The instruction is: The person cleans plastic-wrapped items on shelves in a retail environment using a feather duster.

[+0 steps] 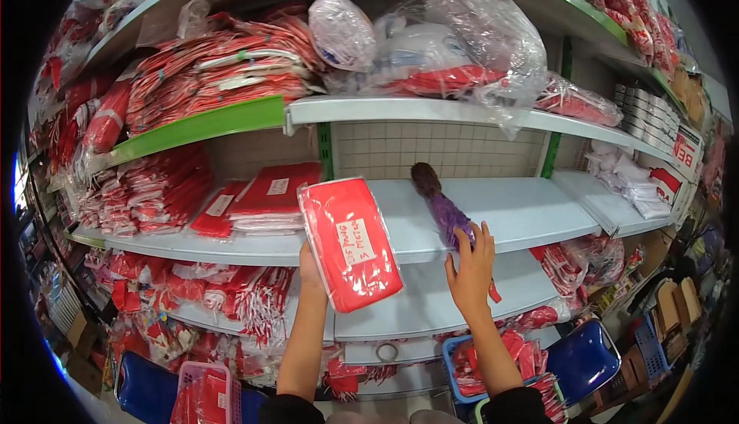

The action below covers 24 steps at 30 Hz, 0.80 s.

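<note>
A flat red packet [377,270] in clear plastic, with a handwritten white label, is in my left hand [309,270], whose fingers are mostly hidden behind it. My right hand [471,270] has its fingers apart and holds nothing, at the front edge of the middle shelf [516,201]. Just beyond its fingertips lies a feather duster [443,208] with a dark brown end and a purple part. Left of the held packet, similar labelled red packets [275,197] are stacked on the same shelf.
Above, a shelf [385,110] bears stacked red packets [231,70] and a large clear plastic bag [469,39]. Below are hanging red and white goods [254,293], a pink basket [204,370], a blue basket [449,355] and blue chairs [585,358].
</note>
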Each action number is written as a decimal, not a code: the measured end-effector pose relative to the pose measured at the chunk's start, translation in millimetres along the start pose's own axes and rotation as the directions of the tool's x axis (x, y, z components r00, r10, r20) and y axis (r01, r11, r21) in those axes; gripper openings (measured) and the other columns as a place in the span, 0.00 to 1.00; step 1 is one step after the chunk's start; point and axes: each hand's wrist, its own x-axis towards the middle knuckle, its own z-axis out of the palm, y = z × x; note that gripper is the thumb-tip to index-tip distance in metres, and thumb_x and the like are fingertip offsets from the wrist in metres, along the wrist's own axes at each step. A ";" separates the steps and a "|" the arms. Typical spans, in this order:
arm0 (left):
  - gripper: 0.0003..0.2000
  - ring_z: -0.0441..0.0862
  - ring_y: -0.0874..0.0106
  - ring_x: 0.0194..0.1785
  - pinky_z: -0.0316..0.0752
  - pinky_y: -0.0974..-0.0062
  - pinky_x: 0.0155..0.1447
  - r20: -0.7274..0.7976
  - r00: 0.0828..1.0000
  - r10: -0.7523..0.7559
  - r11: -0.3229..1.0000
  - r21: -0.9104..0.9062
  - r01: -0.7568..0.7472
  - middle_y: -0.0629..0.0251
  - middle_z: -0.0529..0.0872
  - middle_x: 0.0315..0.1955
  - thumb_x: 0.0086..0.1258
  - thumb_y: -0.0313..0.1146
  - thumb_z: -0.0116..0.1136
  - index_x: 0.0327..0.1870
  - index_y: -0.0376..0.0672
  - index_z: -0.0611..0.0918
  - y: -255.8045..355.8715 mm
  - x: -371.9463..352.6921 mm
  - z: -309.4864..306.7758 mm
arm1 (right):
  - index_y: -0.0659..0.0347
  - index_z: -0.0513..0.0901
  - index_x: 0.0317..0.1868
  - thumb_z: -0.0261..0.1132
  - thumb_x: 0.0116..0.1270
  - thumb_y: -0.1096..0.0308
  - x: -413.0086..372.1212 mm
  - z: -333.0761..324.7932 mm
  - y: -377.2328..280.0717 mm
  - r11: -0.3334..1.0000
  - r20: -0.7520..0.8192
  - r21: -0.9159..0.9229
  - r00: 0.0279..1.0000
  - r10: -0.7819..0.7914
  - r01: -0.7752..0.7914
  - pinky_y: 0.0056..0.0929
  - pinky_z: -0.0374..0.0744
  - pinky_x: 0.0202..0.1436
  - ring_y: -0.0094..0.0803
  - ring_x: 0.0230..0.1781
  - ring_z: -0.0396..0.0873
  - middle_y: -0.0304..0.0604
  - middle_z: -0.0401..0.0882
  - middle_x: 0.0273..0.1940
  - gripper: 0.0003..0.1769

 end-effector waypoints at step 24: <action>0.11 0.77 0.73 0.27 0.77 0.74 0.31 -0.045 0.998 0.032 0.895 0.446 -0.008 0.67 0.79 0.27 0.69 0.39 0.47 0.39 0.40 0.78 -38.8 84.4 -24.6 | 0.59 0.68 0.23 0.55 0.70 0.55 -124.6 24.7 -9.4 0.305 0.807 0.489 0.557 0.199 -0.817 0.20 0.58 0.15 0.17 0.13 0.59 0.28 0.61 0.14 0.20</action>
